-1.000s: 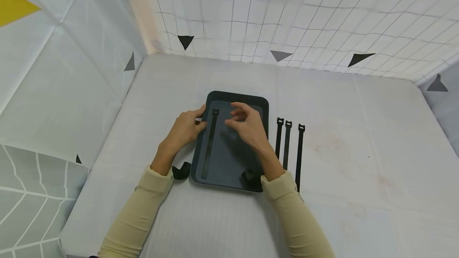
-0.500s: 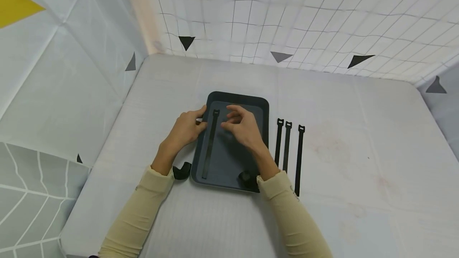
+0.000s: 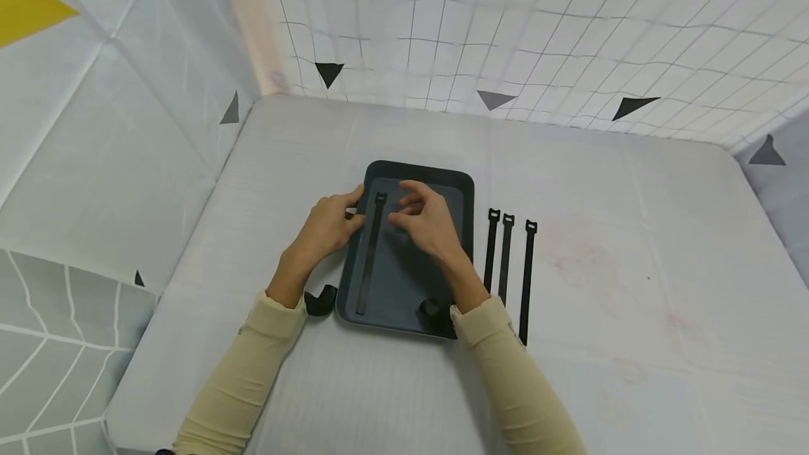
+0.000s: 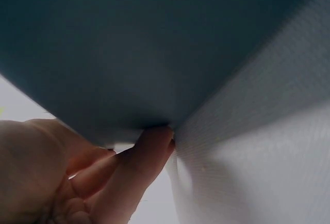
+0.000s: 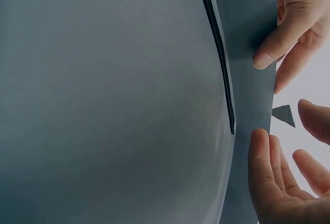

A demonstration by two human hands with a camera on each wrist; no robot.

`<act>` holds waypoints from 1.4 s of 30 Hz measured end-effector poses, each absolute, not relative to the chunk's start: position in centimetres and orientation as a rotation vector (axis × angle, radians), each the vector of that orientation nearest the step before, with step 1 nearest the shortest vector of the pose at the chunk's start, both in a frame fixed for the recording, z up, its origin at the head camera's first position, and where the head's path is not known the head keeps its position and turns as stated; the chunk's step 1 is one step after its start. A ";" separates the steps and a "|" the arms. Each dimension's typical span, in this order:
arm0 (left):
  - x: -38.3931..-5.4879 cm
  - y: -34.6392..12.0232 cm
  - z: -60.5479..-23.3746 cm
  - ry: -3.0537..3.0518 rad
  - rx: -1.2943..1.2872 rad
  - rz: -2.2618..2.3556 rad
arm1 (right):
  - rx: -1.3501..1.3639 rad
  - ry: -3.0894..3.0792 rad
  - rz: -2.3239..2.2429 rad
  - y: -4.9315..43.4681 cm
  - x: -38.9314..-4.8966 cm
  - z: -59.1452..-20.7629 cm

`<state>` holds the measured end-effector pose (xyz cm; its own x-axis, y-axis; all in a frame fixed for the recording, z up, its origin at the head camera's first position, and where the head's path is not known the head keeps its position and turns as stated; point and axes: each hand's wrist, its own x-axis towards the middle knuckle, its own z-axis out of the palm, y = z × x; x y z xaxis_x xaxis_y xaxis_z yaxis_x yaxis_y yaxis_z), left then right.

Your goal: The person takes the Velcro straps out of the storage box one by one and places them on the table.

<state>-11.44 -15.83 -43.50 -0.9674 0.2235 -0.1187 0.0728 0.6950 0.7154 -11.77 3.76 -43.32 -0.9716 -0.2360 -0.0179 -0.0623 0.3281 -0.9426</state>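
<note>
A dark blue-grey tray (image 3: 404,279) rests on the table, and my left hand (image 3: 324,229) pinches its left wall. The thumb (image 5: 270,53) laps over the rim inside, while the fingers (image 4: 136,172) lie against the outer side. Inside the tray, along its left side, lies one black cable strap (image 3: 371,251) with a slotted head at the far end. My right hand (image 3: 431,227) hovers over the tray's middle, to the right of that strap, fingers loosely bent and holding nothing. In the right wrist view the strap (image 5: 221,59) runs along the wall's foot.
Three more black cable straps (image 3: 528,279) lie side by side on the white table (image 3: 619,265), right of the tray; my right forearm partly covers them. Dark wrist-camera pieces (image 3: 320,302) show at my cuffs. White gridded sheeting (image 3: 430,27) stands behind the table.
My right hand has shifted slightly left over the tray, then stayed nearly still. The left hand, tray and straps have not moved.
</note>
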 end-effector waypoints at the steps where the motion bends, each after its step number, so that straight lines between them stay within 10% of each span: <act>1: -11.4 -15.9 -43.5 2.710 0.244 1.130 | -0.279 2.438 -1.703 3.6 -11.9 -43.3; 42: -11.3 -15.8 -43.6 2.735 0.278 1.091 | -0.454 2.607 -0.897 1.1 -15.3 -44.6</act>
<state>-11.32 -15.76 -43.65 -0.9656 0.2400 -0.1004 0.1049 0.7124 0.6939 -15.29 1.05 -44.60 -0.8891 -0.4032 -0.2168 -0.1845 0.7490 -0.6364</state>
